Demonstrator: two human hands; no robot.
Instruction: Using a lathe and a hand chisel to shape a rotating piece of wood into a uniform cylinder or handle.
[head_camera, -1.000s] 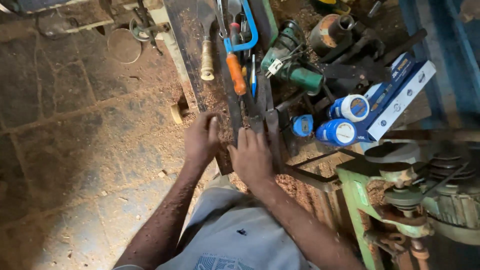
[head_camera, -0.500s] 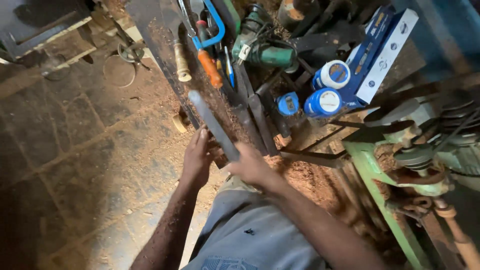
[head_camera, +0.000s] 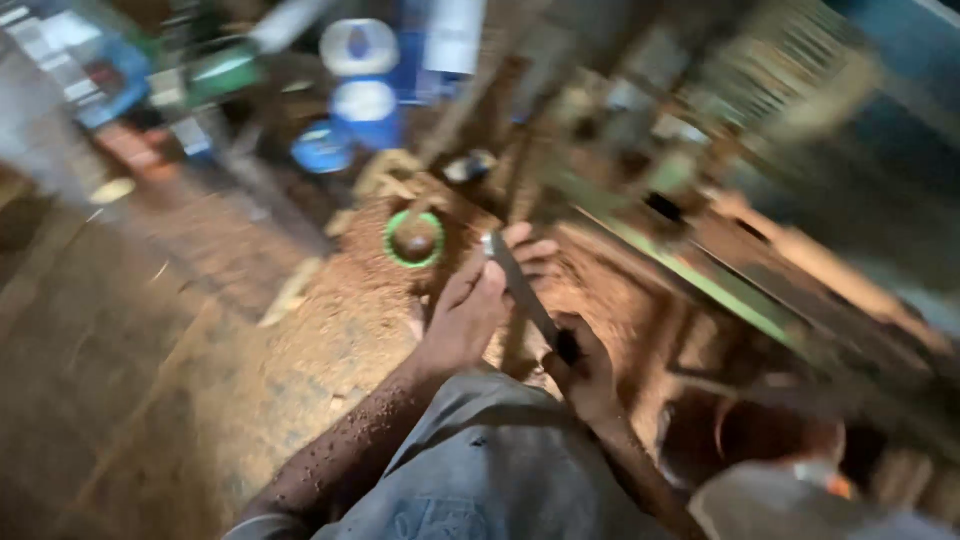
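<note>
Hands (head_camera: 520, 325) swung flat metal blade (head_camera: 522, 292) rightward.

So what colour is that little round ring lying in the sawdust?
Green; the small round ring in the reddish sawdust shows in the head view.

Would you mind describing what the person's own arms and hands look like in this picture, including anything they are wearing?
Both hands are bare: no gloves, rings or watch show on the left hand or the right hand. The forearms are bare too, and the left forearm is speckled with fine sawdust. No sleeve reaches the wrists. A grey-blue garment covers the body below. The picture is motion-blurred, so finer detail cannot be told.
</note>
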